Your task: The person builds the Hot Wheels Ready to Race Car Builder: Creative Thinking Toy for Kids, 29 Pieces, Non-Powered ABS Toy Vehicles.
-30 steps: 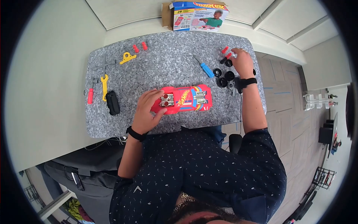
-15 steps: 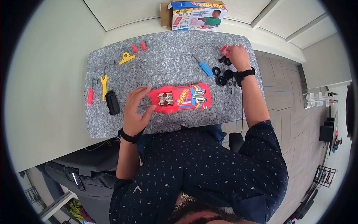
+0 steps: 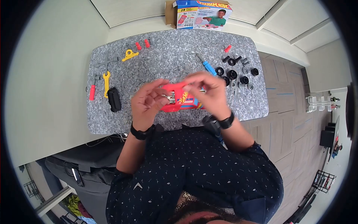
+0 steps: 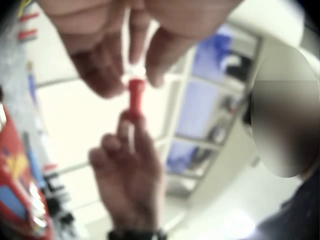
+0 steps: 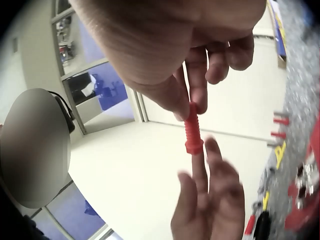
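Over a red toy car (image 3: 191,103) on the speckled table, both hands are raised close together. My right hand (image 3: 213,95) pinches a red plastic bolt (image 5: 192,131) by one end, between thumb and fingertips. The bolt has a ribbed shaft and a wider, flanged head. My left hand (image 3: 143,108) faces it with fingers apart, one fingertip right at the bolt's head in the right wrist view. In the left wrist view the bolt (image 4: 136,97) stands between the two hands. The hands partly cover the car in the head view.
To the right lie a blue screwdriver (image 3: 209,68), several black wheels (image 3: 232,74) and a red piece (image 3: 228,48). A yellow wrench (image 3: 106,84), a black part (image 3: 114,99), a yellow piece (image 3: 129,55) and red pieces (image 3: 147,43) lie left. Behind the table stands a toy box (image 3: 204,16).
My right hand has come from the parts at the far right to above the car, bringing the red bolt. My left hand drew back off the car, then rose to meet it.
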A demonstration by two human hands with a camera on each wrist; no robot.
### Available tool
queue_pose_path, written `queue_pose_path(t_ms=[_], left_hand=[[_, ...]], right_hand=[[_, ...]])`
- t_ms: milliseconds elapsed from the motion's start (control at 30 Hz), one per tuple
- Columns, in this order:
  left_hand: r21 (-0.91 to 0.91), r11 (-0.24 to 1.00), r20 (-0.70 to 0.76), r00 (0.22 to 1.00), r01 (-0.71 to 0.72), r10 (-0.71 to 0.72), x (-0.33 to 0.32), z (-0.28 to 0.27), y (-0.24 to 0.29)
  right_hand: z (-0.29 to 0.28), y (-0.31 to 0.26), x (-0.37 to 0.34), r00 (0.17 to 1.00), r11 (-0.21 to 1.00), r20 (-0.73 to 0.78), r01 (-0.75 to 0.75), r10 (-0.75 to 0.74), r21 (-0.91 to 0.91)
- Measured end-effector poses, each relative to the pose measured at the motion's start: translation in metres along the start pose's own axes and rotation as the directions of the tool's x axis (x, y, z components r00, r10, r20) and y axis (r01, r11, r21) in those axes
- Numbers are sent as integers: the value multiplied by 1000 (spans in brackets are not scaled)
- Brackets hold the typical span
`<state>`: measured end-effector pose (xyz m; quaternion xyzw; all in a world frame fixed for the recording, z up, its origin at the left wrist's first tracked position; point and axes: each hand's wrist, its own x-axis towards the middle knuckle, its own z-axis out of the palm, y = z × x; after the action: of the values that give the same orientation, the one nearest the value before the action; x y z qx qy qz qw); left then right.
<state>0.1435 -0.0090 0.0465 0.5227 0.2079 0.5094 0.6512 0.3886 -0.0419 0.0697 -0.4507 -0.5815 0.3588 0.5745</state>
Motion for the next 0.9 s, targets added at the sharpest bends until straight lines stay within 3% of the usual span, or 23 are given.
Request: queue_pose_path(t_ms=[133,233,267,333,433,533,633,733,900], left_hand=[[-119,992,20,999,37,-34,-4,-7,-22],[124,991,-41,998,41,-37,-6,-13,-22],[173,985,-37,999,29,-23,-4,-16,-23],[270,963,-34,999,0,9,5,-22,-27],[514,857,-23,1000,4,9,10,-39,-41],[679,734,34,999,-8,-20,12,-35,-36],[680,729,68,997,-73,36,12,-35,-40],[664,748,62,996,2,-58,10,-32,-34],[740,666,116,993,-97,16,10,-35,-35]], right_hand=[[27,21,-33,956,948,98,-288,276,135],[10,16,-22,996,980,46,-60,70,-190],[-1,32,-16,997,954,-12,69,-75,-292],[-38,41,-3,990,792,-59,68,-130,-607],[-77,70,10,992,604,-93,-21,-88,-797],[-89,87,16,997,472,-69,-51,-22,-880],[-91,94,21,999,425,-13,-29,40,-905],[-90,106,28,996,403,-11,-47,91,-914],[-92,113,37,998,338,-19,-39,65,-940]])
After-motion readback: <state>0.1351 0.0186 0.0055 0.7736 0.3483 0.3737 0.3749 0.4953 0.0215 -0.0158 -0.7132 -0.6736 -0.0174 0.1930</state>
